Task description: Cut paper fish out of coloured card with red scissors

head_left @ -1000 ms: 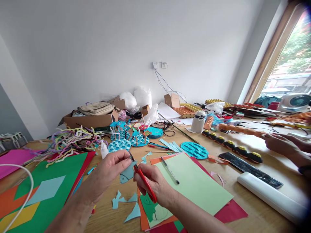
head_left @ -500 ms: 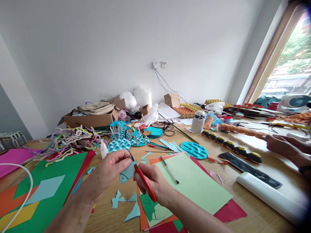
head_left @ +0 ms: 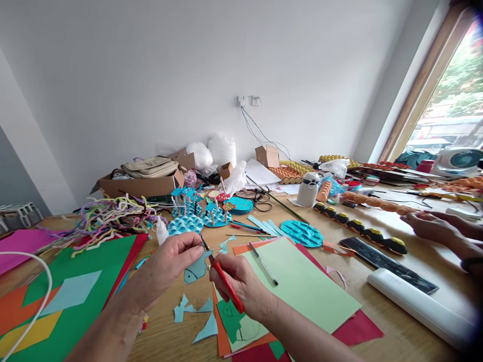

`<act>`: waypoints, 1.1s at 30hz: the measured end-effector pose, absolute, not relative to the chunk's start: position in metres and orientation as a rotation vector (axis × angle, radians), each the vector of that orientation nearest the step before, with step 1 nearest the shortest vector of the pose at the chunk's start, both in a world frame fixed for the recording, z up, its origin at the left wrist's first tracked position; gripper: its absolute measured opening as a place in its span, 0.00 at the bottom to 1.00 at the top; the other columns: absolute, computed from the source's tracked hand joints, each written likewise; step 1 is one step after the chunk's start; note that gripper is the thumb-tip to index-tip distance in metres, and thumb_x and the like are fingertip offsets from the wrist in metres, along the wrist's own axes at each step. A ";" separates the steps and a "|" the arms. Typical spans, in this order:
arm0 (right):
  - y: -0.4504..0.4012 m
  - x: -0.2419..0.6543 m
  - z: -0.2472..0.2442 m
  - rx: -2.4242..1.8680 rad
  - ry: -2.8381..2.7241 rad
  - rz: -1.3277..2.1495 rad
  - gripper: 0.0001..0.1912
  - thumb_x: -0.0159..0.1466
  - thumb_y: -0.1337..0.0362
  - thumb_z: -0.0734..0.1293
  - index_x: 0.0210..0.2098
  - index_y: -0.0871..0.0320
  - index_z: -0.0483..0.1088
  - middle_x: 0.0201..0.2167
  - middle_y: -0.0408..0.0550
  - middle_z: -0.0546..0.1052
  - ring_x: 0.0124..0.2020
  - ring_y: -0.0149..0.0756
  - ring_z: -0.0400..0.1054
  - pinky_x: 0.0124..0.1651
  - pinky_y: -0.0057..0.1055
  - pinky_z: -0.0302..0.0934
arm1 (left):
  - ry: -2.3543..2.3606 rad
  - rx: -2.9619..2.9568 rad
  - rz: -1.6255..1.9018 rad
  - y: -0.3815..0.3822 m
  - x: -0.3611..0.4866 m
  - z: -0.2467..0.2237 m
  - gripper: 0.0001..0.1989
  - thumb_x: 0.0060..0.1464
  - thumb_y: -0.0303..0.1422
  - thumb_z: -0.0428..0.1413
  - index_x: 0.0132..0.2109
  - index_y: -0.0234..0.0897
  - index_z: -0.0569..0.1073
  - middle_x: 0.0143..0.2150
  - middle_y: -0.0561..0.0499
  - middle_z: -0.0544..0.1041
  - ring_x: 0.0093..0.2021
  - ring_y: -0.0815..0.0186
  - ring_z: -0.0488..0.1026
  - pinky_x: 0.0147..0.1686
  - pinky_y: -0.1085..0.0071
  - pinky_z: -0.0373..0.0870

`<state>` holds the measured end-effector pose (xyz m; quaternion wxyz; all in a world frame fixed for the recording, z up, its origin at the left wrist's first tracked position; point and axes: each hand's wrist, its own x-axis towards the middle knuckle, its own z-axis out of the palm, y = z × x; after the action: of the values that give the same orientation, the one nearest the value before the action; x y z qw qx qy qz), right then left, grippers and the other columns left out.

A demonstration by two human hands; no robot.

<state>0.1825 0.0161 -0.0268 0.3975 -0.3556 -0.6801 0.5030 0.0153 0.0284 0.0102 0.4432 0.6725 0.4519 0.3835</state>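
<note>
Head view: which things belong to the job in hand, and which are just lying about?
In use:
- red-handled scissors, in the right hand
- blue paper fish, in the left hand
- blue offcuts, probably from it

Apparently just lying about:
- beige bag
- white fan
- cardboard box

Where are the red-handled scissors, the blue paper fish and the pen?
Red-handled scissors [head_left: 230, 289]: head view, on the handle.
Blue paper fish [head_left: 194, 272]: head view, on the body.
Pen [head_left: 264, 265]: head view, mid-barrel.
</note>
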 end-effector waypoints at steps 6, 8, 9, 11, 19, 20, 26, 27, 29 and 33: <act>0.015 0.183 -0.025 -0.932 -1.751 1.230 0.14 0.57 0.63 0.59 0.18 0.57 0.54 0.12 0.36 0.54 0.17 0.24 0.46 0.19 0.24 0.40 | 1.135 1.676 0.984 0.023 0.018 0.019 0.09 0.49 0.38 0.53 0.31 0.39 0.73 0.29 0.53 0.71 0.32 0.65 0.65 0.29 0.73 0.61; 0.016 0.183 -0.025 -0.937 -1.758 1.224 0.13 0.57 0.63 0.58 0.18 0.57 0.54 0.12 0.36 0.53 0.17 0.24 0.46 0.19 0.24 0.40 | 1.132 1.681 0.983 0.023 0.018 0.019 0.09 0.49 0.39 0.53 0.31 0.39 0.73 0.29 0.53 0.70 0.32 0.65 0.65 0.28 0.73 0.60; 0.016 0.183 -0.025 -0.938 -1.758 1.224 0.13 0.57 0.64 0.58 0.18 0.57 0.54 0.12 0.35 0.53 0.17 0.24 0.46 0.19 0.24 0.40 | 1.129 1.683 0.973 0.024 0.017 0.019 0.09 0.50 0.38 0.52 0.31 0.39 0.72 0.28 0.54 0.69 0.31 0.66 0.64 0.28 0.74 0.59; 0.017 0.183 -0.026 -0.933 -1.754 1.231 0.12 0.57 0.64 0.58 0.18 0.57 0.54 0.12 0.35 0.54 0.16 0.23 0.46 0.18 0.23 0.40 | 1.120 1.693 0.948 0.025 0.015 0.018 0.08 0.51 0.38 0.52 0.30 0.39 0.69 0.27 0.55 0.66 0.30 0.67 0.61 0.28 0.74 0.58; 0.018 0.183 -0.031 -0.850 -1.739 1.401 0.13 0.60 0.61 0.59 0.21 0.58 0.57 0.13 0.37 0.60 0.16 0.23 0.52 0.20 0.21 0.49 | 1.127 1.713 0.904 0.027 0.014 0.020 0.09 0.53 0.38 0.50 0.28 0.39 0.65 0.26 0.57 0.60 0.29 0.69 0.55 0.29 0.74 0.54; 0.018 0.184 -0.031 -0.824 -1.738 1.413 0.13 0.60 0.60 0.59 0.21 0.58 0.57 0.14 0.37 0.60 0.16 0.23 0.53 0.21 0.21 0.49 | 1.127 1.712 0.901 0.027 0.014 0.020 0.09 0.53 0.38 0.50 0.28 0.39 0.65 0.26 0.57 0.60 0.29 0.69 0.55 0.29 0.74 0.54; 0.018 0.184 -0.031 -0.802 -1.732 1.402 0.15 0.61 0.59 0.59 0.21 0.59 0.57 0.13 0.37 0.60 0.16 0.23 0.52 0.20 0.21 0.48 | 1.125 1.712 0.865 0.024 0.016 0.023 0.10 0.52 0.38 0.49 0.27 0.39 0.65 0.25 0.57 0.60 0.29 0.69 0.55 0.28 0.73 0.53; 0.018 0.184 -0.030 -0.817 -1.725 1.401 0.15 0.60 0.58 0.59 0.20 0.59 0.57 0.13 0.37 0.60 0.15 0.23 0.52 0.19 0.21 0.48 | 1.119 1.714 0.858 0.024 0.016 0.023 0.09 0.51 0.39 0.49 0.28 0.39 0.65 0.25 0.57 0.60 0.29 0.69 0.55 0.28 0.73 0.53; 0.017 0.183 -0.029 -0.852 -1.708 1.407 0.15 0.59 0.58 0.60 0.20 0.58 0.57 0.12 0.37 0.59 0.15 0.23 0.52 0.18 0.21 0.47 | 1.111 1.717 0.850 0.024 0.016 0.024 0.09 0.51 0.39 0.49 0.28 0.38 0.65 0.26 0.56 0.61 0.29 0.68 0.56 0.28 0.73 0.54; 0.017 0.182 -0.030 -0.880 -1.707 1.408 0.14 0.59 0.59 0.60 0.20 0.58 0.57 0.12 0.36 0.59 0.14 0.23 0.52 0.17 0.20 0.46 | 1.116 1.725 0.847 0.025 0.016 0.023 0.09 0.52 0.38 0.49 0.29 0.38 0.66 0.27 0.56 0.63 0.30 0.68 0.57 0.29 0.73 0.54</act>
<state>0.1825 0.0168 -0.0302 0.3710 -0.3431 -0.6655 0.5492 0.0160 0.0253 0.0231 0.4436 0.6957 0.4500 0.3416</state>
